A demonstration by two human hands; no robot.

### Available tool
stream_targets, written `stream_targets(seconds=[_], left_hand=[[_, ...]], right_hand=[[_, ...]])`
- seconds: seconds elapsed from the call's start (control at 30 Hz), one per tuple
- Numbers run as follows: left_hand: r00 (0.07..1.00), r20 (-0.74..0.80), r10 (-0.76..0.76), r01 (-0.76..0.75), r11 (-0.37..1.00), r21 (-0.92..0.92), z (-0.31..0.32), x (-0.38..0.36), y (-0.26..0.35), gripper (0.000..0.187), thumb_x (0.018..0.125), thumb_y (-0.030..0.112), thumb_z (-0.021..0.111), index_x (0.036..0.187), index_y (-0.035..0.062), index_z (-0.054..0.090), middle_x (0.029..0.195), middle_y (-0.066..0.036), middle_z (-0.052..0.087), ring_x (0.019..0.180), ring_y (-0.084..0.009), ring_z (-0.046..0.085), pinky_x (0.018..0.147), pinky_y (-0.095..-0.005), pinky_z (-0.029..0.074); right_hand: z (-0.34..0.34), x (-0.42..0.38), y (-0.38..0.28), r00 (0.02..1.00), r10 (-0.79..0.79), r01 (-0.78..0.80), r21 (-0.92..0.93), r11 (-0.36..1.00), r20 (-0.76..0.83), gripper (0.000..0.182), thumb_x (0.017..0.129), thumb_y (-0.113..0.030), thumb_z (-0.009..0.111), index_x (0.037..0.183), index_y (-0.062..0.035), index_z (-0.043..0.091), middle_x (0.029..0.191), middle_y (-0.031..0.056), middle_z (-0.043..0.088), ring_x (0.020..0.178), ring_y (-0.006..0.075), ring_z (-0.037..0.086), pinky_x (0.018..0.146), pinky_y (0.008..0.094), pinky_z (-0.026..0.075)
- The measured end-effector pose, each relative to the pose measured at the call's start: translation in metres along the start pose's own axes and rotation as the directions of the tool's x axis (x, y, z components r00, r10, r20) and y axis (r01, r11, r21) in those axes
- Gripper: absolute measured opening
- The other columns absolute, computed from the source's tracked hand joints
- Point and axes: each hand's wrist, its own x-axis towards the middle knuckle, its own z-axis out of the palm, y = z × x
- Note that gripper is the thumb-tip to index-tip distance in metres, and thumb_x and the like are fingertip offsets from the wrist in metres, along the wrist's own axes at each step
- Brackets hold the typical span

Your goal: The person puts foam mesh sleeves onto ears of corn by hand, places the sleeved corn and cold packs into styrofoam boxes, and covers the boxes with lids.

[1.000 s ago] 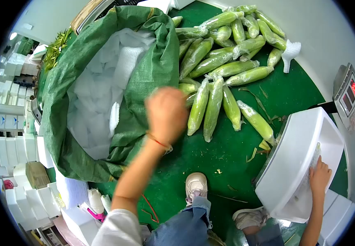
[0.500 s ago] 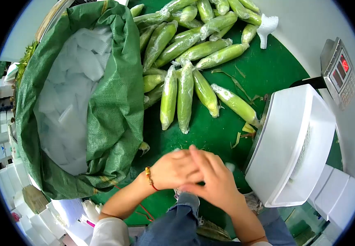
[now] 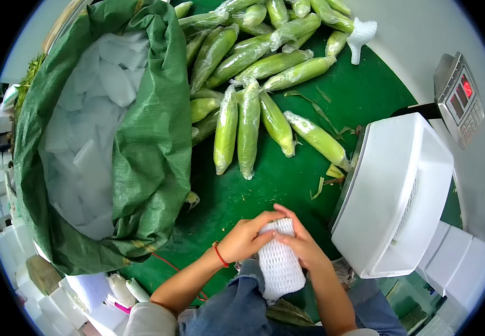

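Observation:
My left hand (image 3: 245, 237) and my right hand (image 3: 301, 241) are together at the lower middle, in front of my body. Between them they hold a white foam mesh sleeve (image 3: 280, 263), which hangs down over my lap. Fingers of both hands are closed around its upper end. Beyond my hands, several plastic-wrapped corn cobs lie on the green table (image 3: 253, 193); the closest is an upright-pointing cob (image 3: 248, 131). At left stands a green woven sack (image 3: 153, 145) filled with white foam sleeves (image 3: 97, 106).
A white foam box (image 3: 391, 196) stands tilted at the right, beside a scale display (image 3: 462, 98) with red digits. Another foam sleeve (image 3: 360, 38) covers a cob end at the top. Corn husk scraps (image 3: 332, 173) lie near the box.
Both hands were pressed together and blurred; now their grip is around a white foam sleeve that was not visible between them before. The view has shifted slightly.

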Motion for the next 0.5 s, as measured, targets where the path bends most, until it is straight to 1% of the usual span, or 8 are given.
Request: stream_targets(seconds=[0.17, 0.2, 0.3, 0.33, 0.37, 0.43, 0.47, 0.5], left_hand=[[0.922, -0.211, 0.325, -0.193, 0.858, 0.476, 0.007, 0.015, -0.021, 0.016, 0.084, 0.007, 0.063, 0.094, -0.0007, 0.053, 0.086, -0.015, 0.059, 0.077, -0.0350, 0.058, 0.072, -0.0362, 0.049], [0.952, -0.210, 0.225, -0.107, 0.882, 0.460, 0.006, 0.014, -0.035, 0.014, 0.088, 0.010, 0.060, 0.089, -0.0001, 0.050, 0.085, -0.012, 0.056, 0.082, -0.0283, 0.058, 0.077, -0.0344, 0.047], [0.934, -0.240, -0.265, 0.257, 0.964, -0.066, 0.001, 0.011, -0.051, 0.015, 0.093, 0.016, 0.056, 0.094, 0.0023, 0.050, 0.088, -0.006, 0.058, 0.084, -0.0164, 0.058, 0.074, -0.0302, 0.046], [0.904, -0.194, -0.380, 0.200, 0.779, -0.594, 0.009, 0.009, -0.084, 0.017, 0.095, 0.022, 0.055, 0.099, 0.0058, 0.049, 0.089, -0.001, 0.058, 0.083, -0.0078, 0.056, 0.072, -0.0253, 0.046], [0.924, 0.001, -0.383, 0.275, 0.661, -0.699, 0.006, 0.006, -0.082, 0.019, 0.094, 0.023, 0.057, 0.100, 0.0065, 0.049, 0.090, -0.001, 0.058, 0.082, -0.0073, 0.056, 0.072, -0.0243, 0.046], [0.884, 0.374, -0.279, 0.460, 0.381, -0.802, -0.001, 0.000, -0.070, 0.024, 0.091, 0.024, 0.062, 0.103, 0.0078, 0.049, 0.090, -0.001, 0.059, 0.080, -0.0063, 0.056, 0.072, -0.0221, 0.047], [0.813, 0.536, -0.230, 0.580, 0.411, -0.704, -0.002, 0.001, -0.061, 0.024, 0.085, 0.018, 0.068, 0.100, 0.0093, 0.051, 0.092, 0.000, 0.059, 0.079, -0.0072, 0.057, 0.072, -0.0222, 0.048], [0.887, 0.387, -0.251, 0.461, 0.515, -0.723, -0.007, 0.005, -0.067, 0.022, 0.083, 0.014, 0.068, 0.098, 0.0085, 0.052, 0.092, -0.002, 0.060, 0.079, -0.0080, 0.057, 0.071, -0.0231, 0.048]], right_hand=[[-0.013, 0.014, 0.004, 0.996, 0.084, -0.087, 0.224, 0.971, 0.024, 0.040, 0.088, -0.007, 0.053, 0.127, -0.0090, 0.045, 0.106, 0.0072, 0.057, 0.095, 0.0153, 0.058, 0.082, 0.0309, 0.049], [-0.012, 0.021, 0.017, 0.996, 0.085, -0.081, 0.230, 0.970, -0.006, 0.040, 0.088, -0.010, 0.056, 0.126, -0.0081, 0.045, 0.106, 0.0071, 0.057, 0.096, 0.0152, 0.057, 0.083, 0.0309, 0.047], [-0.025, 0.036, 0.049, 0.996, 0.069, -0.082, -0.263, 0.961, -0.061, 0.028, 0.088, -0.015, 0.060, 0.113, -0.0042, 0.054, 0.098, 0.0045, 0.057, 0.094, 0.0127, 0.054, 0.081, 0.0286, 0.046], [-0.014, 0.033, 0.033, 0.994, 0.069, -0.074, -0.049, 0.996, -0.087, 0.018, 0.089, -0.017, 0.059, 0.101, -0.0045, 0.057, 0.089, 0.0016, 0.056, 0.085, 0.0107, 0.053, 0.076, 0.0263, 0.044], [-0.044, 0.060, 0.079, 0.988, -0.151, 0.157, 0.320, 0.934, -0.044, 0.017, 0.090, -0.022, 0.058, 0.095, -0.0063, 0.057, 0.086, -0.0004, 0.056, 0.077, 0.0099, 0.053, 0.072, 0.0248, 0.044], [-0.018, 0.052, 0.032, 0.986, 0.011, 0.065, 0.441, 0.895, -0.167, 0.014, 0.092, -0.021, 0.054, 0.092, -0.0072, 0.054, 0.086, -0.0003, 0.056, 0.075, 0.0115, 0.054, 0.072, 0.0244, 0.045], [-0.037, 0.061, 0.045, 0.999, -0.005, 0.024, 0.399, 0.917, -0.050, 0.015, 0.091, -0.019, 0.054, 0.099, -0.0066, 0.055, 0.091, 0.0014, 0.058, 0.082, 0.0135, 0.057, 0.076, 0.0263, 0.046], [-0.055, 0.070, 0.056, 0.998, -0.020, -0.005, 0.348, 0.938, 0.067, 0.019, 0.090, -0.016, 0.054, 0.107, -0.0061, 0.055, 0.097, 0.0031, 0.061, 0.089, 0.0155, 0.059, 0.081, 0.0282, 0.047]])
